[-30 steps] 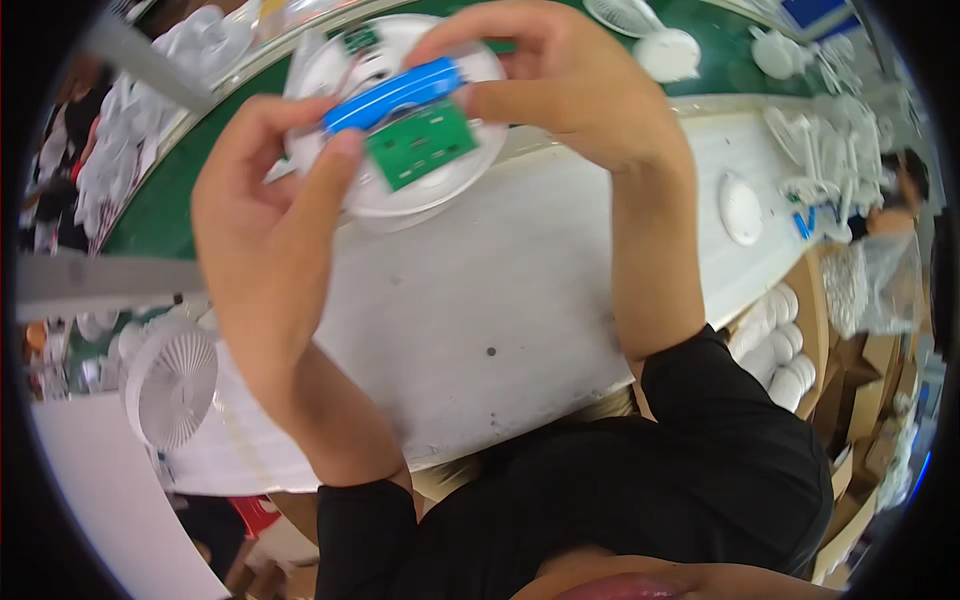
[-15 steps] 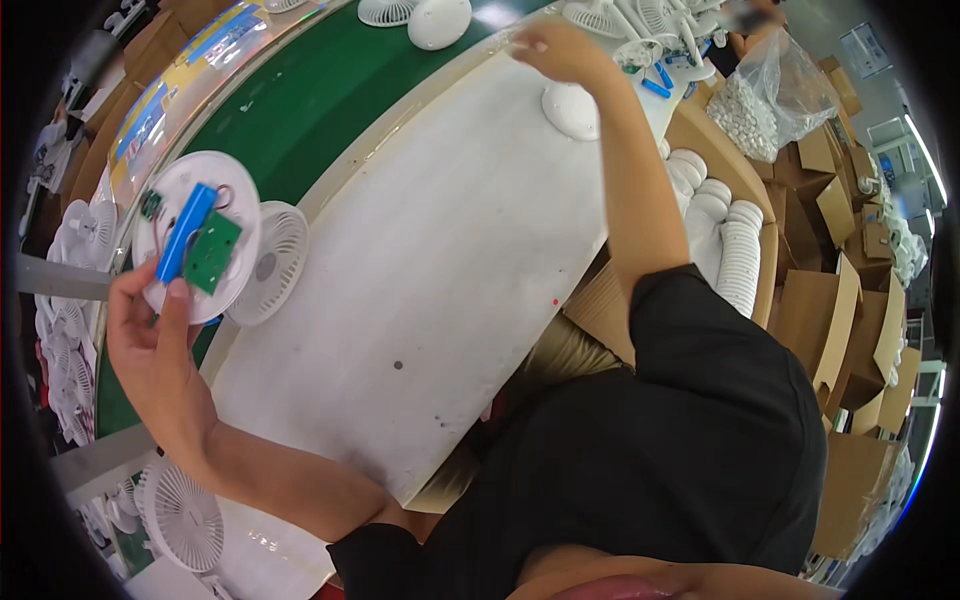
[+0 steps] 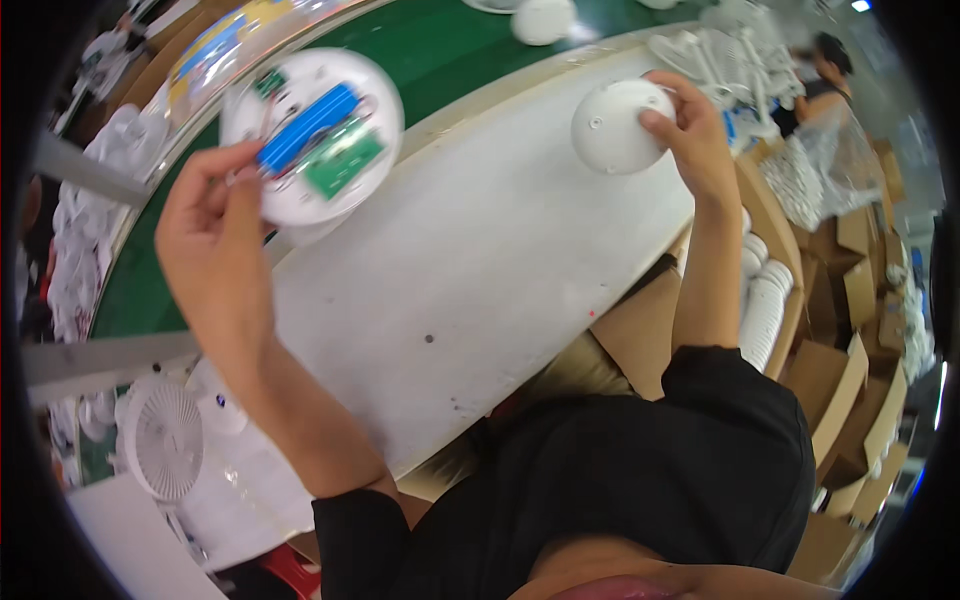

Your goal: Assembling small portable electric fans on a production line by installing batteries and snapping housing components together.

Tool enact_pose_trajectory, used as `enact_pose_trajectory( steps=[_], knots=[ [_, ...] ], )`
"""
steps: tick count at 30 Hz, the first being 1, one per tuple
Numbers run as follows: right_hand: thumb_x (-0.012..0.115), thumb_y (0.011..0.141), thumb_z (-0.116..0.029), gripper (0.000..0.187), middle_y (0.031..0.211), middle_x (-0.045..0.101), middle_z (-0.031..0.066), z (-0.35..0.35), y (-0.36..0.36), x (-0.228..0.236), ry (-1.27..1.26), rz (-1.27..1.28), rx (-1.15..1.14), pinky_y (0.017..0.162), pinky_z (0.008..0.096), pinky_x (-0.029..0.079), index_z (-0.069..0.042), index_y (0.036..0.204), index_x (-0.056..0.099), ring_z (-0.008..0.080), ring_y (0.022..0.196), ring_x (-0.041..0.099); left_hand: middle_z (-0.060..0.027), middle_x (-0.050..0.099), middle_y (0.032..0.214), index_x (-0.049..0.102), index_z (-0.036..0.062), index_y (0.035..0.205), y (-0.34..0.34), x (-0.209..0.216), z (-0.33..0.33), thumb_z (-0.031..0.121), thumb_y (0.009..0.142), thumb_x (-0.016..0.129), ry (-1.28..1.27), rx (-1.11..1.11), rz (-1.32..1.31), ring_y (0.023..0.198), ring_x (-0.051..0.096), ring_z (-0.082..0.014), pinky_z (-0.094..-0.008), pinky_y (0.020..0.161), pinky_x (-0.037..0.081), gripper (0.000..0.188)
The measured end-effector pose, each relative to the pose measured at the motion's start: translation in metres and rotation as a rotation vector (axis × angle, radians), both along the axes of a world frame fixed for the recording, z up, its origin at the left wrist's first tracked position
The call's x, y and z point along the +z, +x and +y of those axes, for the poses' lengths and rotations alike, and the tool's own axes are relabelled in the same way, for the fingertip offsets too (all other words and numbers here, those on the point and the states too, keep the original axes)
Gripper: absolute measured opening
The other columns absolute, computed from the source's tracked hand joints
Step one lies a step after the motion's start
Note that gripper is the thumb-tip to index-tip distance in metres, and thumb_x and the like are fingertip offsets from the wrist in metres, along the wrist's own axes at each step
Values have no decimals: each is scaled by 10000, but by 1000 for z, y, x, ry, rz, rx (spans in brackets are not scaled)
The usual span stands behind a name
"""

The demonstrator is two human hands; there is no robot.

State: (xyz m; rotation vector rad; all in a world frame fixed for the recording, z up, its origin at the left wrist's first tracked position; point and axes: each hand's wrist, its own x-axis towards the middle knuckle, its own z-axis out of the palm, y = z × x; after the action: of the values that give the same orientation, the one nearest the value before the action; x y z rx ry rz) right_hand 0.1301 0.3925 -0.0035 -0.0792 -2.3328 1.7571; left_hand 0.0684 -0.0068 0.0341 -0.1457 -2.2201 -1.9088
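White base: up at the upper left, tilted, showing its blue cell and green board on the white base.
Feel: light, stiff, probably slick plastic; the thin wires look fragile, so rim holds are the safe ones!
Left hand: pinching the base's lower-left edge, thumb right by the cell.
Right hand: and it has the white cover, gripped at the right rim!
Change: half a second ago that cover lies on the white table; now it's held.
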Motion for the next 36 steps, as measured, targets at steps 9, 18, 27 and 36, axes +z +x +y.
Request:
enact_pose_trajectory(
  steps=[9, 18, 27, 36],
  knots=[
    [686, 861, -59, 415, 1125, 643, 160, -156, -51, 6, -505, 381, 198, 856, 304, 543, -22, 1253, 551, 224, 992, 624, -105, 684, 853, 591, 14, 1162, 8, -16, 54, -119, 839, 517, 64, -155, 119, 693, 593, -87, -153, 586, 461, 357],
    [684, 878, -99, 430, 1152, 620, 159, -175, -29, 10, -494, 193, 97, 870, 322, 532, -32, 1281, 548, 235, 1022, 606, -173, 678, 1017, 537, 6, 1238, 16, -9, 39, -107, 832, 562, 76, -276, 77, 801, 667, -173, -211, 664, 539, 422],
    [664, 884, -70, 427, 1195, 575, 134, -195, -7, 3, -512, 259, 15, 906, 312, 505, -32, 1290, 539, 230, 1046, 582, -250, 647, 1171, 471, -11, 1313, 36, 12, 29, -15, 844, 630, -139, -382, 42, 835, 655, -209, -250, 723, 544, 496],
    [607, 917, -32, 478, 1267, 545, 183, -213, 19, 17, -540, 321, 147, 969, 316, 471, -26, 1356, 419, 236, 1106, 560, -207, 656, 1131, 510, -33, 1302, 58, 37, 7, 39, 833, 659, -231, -321, -16, 832, 630, -199, -235, 755, 502, 497]
  ],
)
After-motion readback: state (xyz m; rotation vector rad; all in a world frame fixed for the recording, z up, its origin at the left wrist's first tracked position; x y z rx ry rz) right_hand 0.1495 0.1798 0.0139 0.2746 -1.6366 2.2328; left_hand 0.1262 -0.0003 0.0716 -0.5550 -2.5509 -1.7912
